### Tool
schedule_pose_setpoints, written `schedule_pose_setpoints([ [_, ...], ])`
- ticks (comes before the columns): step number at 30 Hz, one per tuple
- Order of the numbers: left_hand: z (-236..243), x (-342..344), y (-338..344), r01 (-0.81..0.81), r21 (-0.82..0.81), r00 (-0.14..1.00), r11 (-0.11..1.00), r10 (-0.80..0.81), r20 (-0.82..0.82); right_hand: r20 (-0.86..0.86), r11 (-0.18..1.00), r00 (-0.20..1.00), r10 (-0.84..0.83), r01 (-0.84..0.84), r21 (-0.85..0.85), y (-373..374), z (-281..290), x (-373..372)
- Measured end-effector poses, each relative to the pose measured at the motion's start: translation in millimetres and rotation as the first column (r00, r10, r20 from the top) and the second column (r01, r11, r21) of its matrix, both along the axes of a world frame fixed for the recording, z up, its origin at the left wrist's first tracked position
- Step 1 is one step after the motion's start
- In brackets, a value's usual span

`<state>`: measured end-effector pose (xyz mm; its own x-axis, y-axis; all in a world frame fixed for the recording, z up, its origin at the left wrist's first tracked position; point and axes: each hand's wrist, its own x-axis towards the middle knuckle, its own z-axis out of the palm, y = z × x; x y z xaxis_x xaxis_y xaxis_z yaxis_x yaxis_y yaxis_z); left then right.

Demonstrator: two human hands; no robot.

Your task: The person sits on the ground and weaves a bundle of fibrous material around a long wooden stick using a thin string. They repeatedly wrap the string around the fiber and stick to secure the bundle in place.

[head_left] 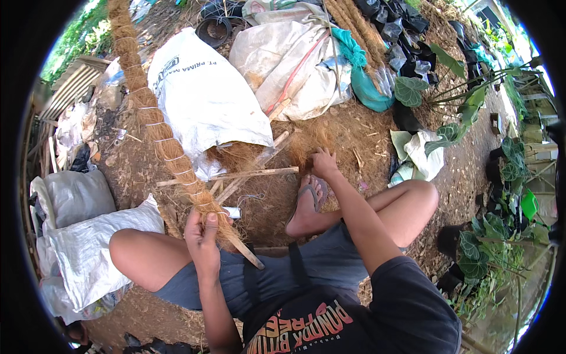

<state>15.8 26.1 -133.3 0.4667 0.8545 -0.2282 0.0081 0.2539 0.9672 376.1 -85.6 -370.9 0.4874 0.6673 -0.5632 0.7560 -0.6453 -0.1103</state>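
Dark T-shirt (407,304) cloth lies nearest my camera, above grey shorts (330,259) and legs folded out to both sides. Largest of the things beyond is the white sack (203,88), its mouth turned toward the wearer and brown fibre showing inside. Next comes the fibre-wrapped pole (171,147), slanting from the top left down to the lap, ringed with white cord, its bare wooden end above the shorts.

Smaller is the loose fibre (312,138) heaped on the soil (368,141). I see the left hand (203,236) closed around the pole's lower part, thumb on top. The right hand (323,164) is down at the near edge of the heap, fingers partly curled; I cannot tell whether they grip any strands. Crossed sticks (253,173) lie between the hands, and a small white roll (233,212) sits just beside the pole.

I judge the step to be gathering fibre for the pole's lower end. The next move seems to call for a tuft lifted clear of the sandalled foot (303,215) just below, with the pole held steady. Sticks and sack crowd the left; soil right of the heap gives more room.
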Motion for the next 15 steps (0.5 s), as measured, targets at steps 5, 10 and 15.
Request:
schedule_pose_setpoints([
  [5, -5.1, 4.4, -3.7, -0.037, -0.077, 0.997, 0.996, 0.042, 0.061, -0.361, 0.987, 0.928, -0.093, 0.132, 0.086, 12.7, 52.5, 43.0],
  [10, 1.2, 22.4, 6.8, 0.078, -0.160, 0.973, 0.984, -0.040, 0.226, -0.550, 0.933, 0.835, 0.022, 0.181, 0.310, 10.4, 161.2, 66.7],
  [15, 8.8, 63.6, 21.9, 0.335, -0.219, 0.852, 0.916, -0.195, 0.487, -0.602, 0.910, 0.745, 0.287, -0.016, 0.414, 12.1, 270.2, 61.0],
])
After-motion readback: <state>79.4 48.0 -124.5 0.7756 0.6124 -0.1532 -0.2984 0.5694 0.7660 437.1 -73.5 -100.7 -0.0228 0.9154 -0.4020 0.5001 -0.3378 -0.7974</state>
